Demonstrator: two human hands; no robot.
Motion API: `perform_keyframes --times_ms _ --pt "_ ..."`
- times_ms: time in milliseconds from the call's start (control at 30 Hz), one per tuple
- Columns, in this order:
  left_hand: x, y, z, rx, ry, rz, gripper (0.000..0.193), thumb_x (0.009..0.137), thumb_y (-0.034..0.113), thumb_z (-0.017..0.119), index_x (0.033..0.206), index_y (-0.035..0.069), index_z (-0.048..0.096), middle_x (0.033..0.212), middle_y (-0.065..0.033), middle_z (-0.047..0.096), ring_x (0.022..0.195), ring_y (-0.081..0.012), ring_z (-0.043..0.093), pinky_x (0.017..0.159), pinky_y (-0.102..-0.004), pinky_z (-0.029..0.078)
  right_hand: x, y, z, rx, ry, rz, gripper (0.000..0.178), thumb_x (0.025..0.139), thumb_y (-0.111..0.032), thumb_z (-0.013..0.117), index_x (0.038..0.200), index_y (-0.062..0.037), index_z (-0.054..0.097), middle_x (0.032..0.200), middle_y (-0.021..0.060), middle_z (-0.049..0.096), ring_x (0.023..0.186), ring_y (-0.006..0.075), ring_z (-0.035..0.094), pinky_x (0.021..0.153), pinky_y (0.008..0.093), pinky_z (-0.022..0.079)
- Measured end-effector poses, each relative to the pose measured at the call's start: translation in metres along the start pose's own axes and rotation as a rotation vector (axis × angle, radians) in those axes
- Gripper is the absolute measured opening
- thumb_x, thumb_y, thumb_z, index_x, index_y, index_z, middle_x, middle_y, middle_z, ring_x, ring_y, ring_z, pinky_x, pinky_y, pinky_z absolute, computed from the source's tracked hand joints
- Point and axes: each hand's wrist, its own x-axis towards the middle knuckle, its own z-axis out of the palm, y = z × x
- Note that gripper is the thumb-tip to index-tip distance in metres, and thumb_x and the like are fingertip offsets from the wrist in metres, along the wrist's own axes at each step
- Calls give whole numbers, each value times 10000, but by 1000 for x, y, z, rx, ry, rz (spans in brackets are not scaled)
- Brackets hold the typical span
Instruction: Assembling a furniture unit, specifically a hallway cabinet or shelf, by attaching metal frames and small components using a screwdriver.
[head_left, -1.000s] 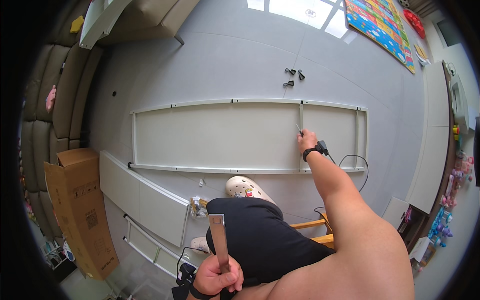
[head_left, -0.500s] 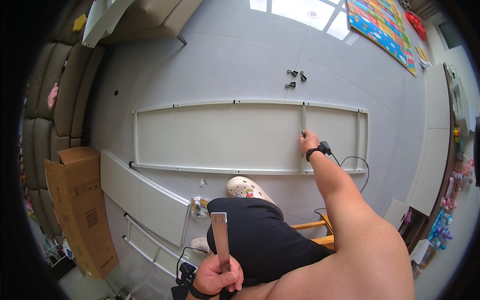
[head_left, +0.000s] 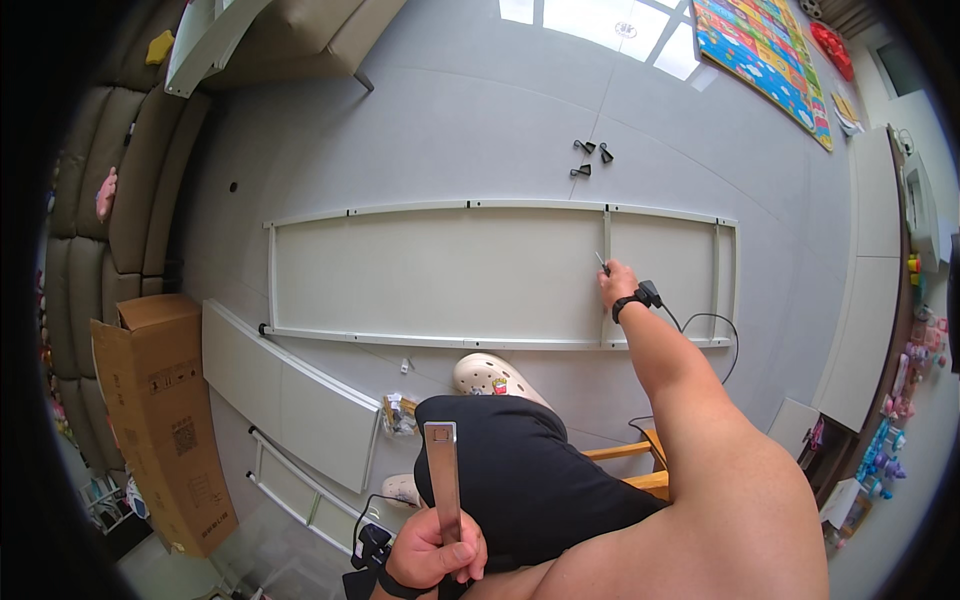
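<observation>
My left hand is closed around a flat metal bar with a small square mark near its upper end. The bar stands nearly upright beside my dark shorts. My right hand is stretched forward and closed on a small screwdriver, with a dark handle and a thin bright shaft. It is over a long white panel with a metal frame lying on the floor, right beside the frame's crossbar. Whether the screwdriver's tip touches anything, I cannot tell.
Three black clip-like pieces lie beyond the frame. White boards, a second frame and a tall cardboard box are at the left. A bag of small parts lies near my knee. A colourful mat is far right.
</observation>
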Motion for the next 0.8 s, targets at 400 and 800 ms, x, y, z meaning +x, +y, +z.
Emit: perform_keyframes --times_ms 400,800 --pt "2 -5 -1 -9 -17 11 192 1015 181 645 977 15 555 769 -169 664 582 -163 598 534 -257 477 2 3 -1 34 -13 26 311 986 -332 626 1176 -89 665 1070 258 700 1054 445 662 898 511 532" --pt "-2 19 -31 -174 110 354 365 1034 352 605 1059 -8 546 698 -174 617 557 -186 569 519 -272 472 -3 -10 -20 41 124 32 504 984 -464 630 1089 28 619 1045 275 693 1019 457 657 880 525 513"
